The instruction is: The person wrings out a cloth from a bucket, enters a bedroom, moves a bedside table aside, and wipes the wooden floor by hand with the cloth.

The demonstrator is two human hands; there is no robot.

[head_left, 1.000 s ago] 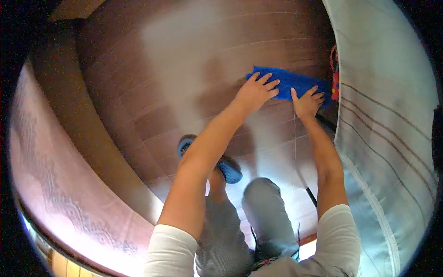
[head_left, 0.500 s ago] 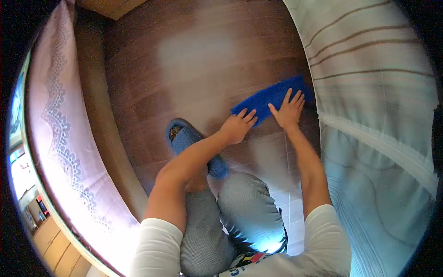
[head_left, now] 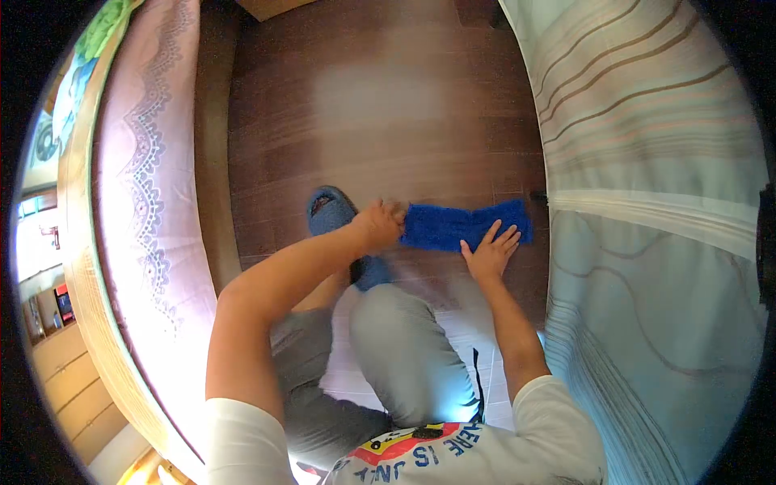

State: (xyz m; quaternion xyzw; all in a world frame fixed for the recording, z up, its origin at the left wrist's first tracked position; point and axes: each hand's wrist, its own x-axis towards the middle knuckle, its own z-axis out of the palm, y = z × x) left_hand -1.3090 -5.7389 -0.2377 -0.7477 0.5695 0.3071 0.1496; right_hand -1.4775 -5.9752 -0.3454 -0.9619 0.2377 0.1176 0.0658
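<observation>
A blue folded cloth [head_left: 453, 225] lies flat on the brown floor as a long strip, running left to right. My right hand [head_left: 491, 254] rests with spread fingers on its lower right part, holding nothing. At the cloth's left end is my left hand [head_left: 378, 226], its fingertips smeared by motion. I cannot make out whether those fingers pinch the cloth's edge or only touch beside it. Close to my left hand, a blue slipper [head_left: 330, 210] is on my foot, partly covered by my forearm.
A bed with a pink lace-edged cover [head_left: 153, 162] runs along the left side. Striped pale curtains [head_left: 630, 129] hang on the right, close to the cloth's right end. A wooden furniture corner [head_left: 271, 6] shows at the top. My bent knee [head_left: 388, 323] is below the hands.
The cloth has gone from slanted to nearly level and sits nearer to me. My left hand has slid from on top of it to its left end. The view has shifted.
</observation>
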